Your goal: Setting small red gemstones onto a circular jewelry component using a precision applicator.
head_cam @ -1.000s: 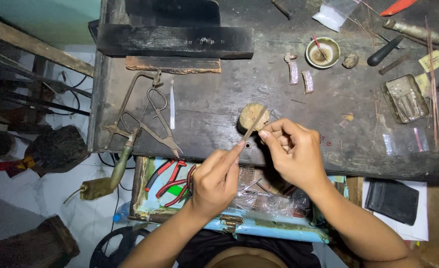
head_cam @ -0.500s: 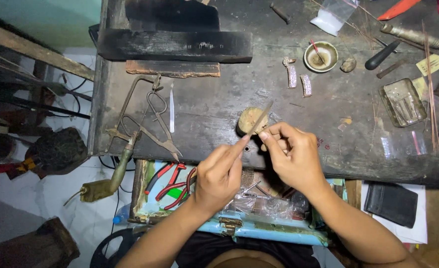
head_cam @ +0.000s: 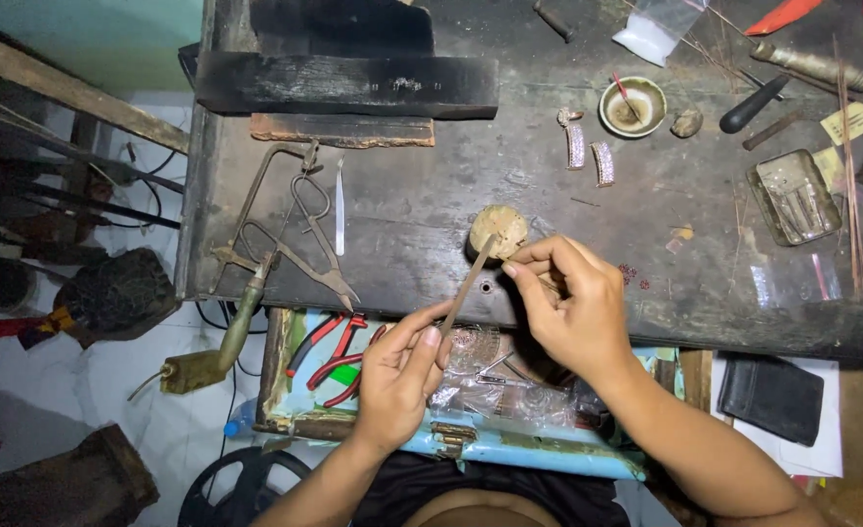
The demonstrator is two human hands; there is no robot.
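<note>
My left hand (head_cam: pixel 402 376) grips the lower end of a thin flat metal file (head_cam: pixel 469 283) that slants up toward a small round wooden peg (head_cam: pixel 497 229) on the dark workbench (head_cam: pixel 422 215). My right hand (head_cam: pixel 573 303) pinches a tiny piece against the file's upper end; the piece itself is too small to make out. Both hands hover over the bench's front edge, above an open drawer (head_cam: pixel 510 454) holding plastic bags and red-handled pliers (head_cam: pixel 329 356).
Metal shears (head_cam: pixel 300 234) and a slim white tool (head_cam: pixel 340 205) lie at the left of the bench. At the back sit a small bowl (head_cam: pixel 632 105), two jewelled strips (head_cam: pixel 588 154), a metal tray (head_cam: pixel 793 195) and a dark-handled tool (head_cam: pixel 754 102). A black block (head_cam: pixel 349 83) spans the far left.
My left hand has drawn back toward me, sliding the file down along the piece. My right hand stays at the peg.
</note>
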